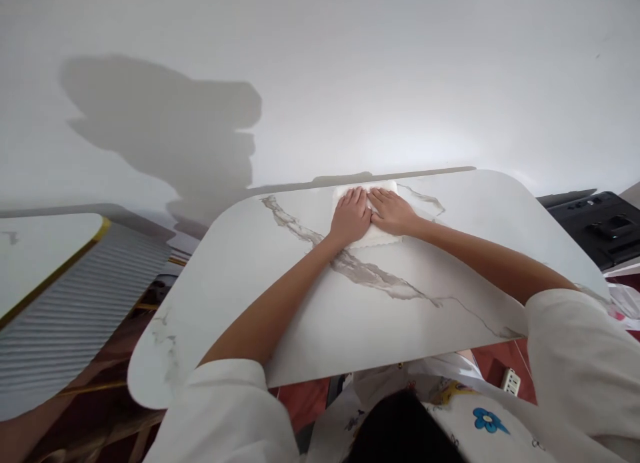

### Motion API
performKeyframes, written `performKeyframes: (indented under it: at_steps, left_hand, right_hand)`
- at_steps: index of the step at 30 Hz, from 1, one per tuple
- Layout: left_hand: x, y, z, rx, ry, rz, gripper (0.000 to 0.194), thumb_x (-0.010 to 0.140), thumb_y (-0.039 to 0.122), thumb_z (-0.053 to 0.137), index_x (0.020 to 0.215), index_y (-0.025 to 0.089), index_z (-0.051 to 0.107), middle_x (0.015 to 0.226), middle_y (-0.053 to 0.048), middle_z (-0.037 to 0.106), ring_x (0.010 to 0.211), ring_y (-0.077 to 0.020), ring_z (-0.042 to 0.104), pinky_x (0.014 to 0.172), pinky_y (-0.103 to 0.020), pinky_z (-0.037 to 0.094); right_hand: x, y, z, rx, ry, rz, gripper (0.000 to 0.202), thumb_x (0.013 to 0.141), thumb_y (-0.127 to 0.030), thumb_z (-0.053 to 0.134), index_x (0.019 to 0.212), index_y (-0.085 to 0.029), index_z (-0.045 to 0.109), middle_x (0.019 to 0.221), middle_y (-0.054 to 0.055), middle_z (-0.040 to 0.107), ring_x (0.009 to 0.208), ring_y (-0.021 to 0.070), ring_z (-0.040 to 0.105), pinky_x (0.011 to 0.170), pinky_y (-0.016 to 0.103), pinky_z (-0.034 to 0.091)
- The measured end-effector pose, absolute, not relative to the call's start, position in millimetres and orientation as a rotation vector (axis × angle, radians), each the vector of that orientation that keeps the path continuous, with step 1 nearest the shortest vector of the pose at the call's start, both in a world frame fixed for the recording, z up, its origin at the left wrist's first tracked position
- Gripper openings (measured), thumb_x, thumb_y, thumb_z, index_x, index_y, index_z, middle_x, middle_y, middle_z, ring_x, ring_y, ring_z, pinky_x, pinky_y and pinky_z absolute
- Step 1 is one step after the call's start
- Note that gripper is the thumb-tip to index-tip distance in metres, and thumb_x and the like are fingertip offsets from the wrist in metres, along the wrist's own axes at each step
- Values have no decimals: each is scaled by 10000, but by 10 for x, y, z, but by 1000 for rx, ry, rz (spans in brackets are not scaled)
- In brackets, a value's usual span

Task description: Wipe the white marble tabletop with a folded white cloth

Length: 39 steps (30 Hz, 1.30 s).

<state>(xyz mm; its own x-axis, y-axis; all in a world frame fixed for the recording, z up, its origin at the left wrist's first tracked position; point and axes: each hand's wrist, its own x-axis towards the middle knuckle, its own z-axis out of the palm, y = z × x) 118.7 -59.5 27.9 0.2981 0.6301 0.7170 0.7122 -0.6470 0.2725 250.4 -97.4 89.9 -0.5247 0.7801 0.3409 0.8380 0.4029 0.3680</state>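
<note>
A white cloth or paper towel (383, 236) lies flat on the white marble-patterned table (240, 283), close to its far edge by the wall. My left hand (351, 216) presses on the left part of it, palm down with fingers stretched forward. Beside it, my right hand (390, 211) rests flat on the right part, fingers pointing inward. The two hands nearly meet at the thumbs. Both arms reach across the tabletop, and the middle of the cloth is partly hidden beneath the hands.
A pale wall (350, 83) stands directly behind the table. To the left is a gold-edged cabinet (85, 309) with ribbed sides. A black appliance (600, 226) sits at the right. On the red floor below lies a white power strip (511, 382).
</note>
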Motion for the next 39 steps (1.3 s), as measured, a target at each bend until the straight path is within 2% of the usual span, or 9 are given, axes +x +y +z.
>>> performKeyframes:
  at_steps: [11, 15, 19, 30, 39]
  left_hand:
    - [1517, -110, 671, -2420, -1373, -1232, 503, 896, 228, 281, 1363, 70, 378, 1444, -124, 381, 1335, -278, 320, 1101, -412, 240]
    - [1782, -162, 815, -2411, -1363, -1221, 481, 901, 212, 279, 1350, 90, 398, 1428, -109, 408, 1318, -255, 345, 1094, -389, 251]
    - [2006, -366, 852, -2432, -1287, -1236, 502, 906, 213, 268, 1376, 67, 365, 1454, -105, 370, 1335, -258, 317, 1098, -386, 246]
    - [1877, -1236, 439, -2538, -1047, -1151, 525, 909, 231, 271, 1386, 24, 345, 1467, -139, 339, 1363, -277, 275, 1123, -396, 217]
    - [1351, -2050, -74, -2520, -1154, -1209, 529, 891, 244, 264, 1372, 44, 362, 1456, -156, 354, 1367, -271, 271, 1115, -440, 242]
  right_hand:
    - [2795, -401, 1199, -1526, -2494, -774, 547, 899, -289, 332, 1381, -35, 372, 1433, 159, 390, 1329, 268, 328, 1088, 406, 244]
    - [3054, -436, 1293, -1593, -2432, -813, 553, 899, -294, 333, 1377, -21, 376, 1426, 174, 393, 1326, 280, 329, 1088, 409, 247]
    - [3275, -673, 1307, -1616, -2372, -871, 554, 884, -267, 331, 1364, 4, 385, 1424, 185, 393, 1328, 281, 325, 1085, 406, 254]
    - [3145, -1817, 853, -1765, -2264, -869, 583, 880, -283, 325, 1394, -10, 350, 1449, 180, 351, 1340, 302, 302, 1091, 444, 242]
    - [2667, -2535, 431, -1546, -2408, -880, 563, 861, -246, 327, 1351, 22, 399, 1423, 199, 385, 1329, 294, 323, 1092, 449, 261]
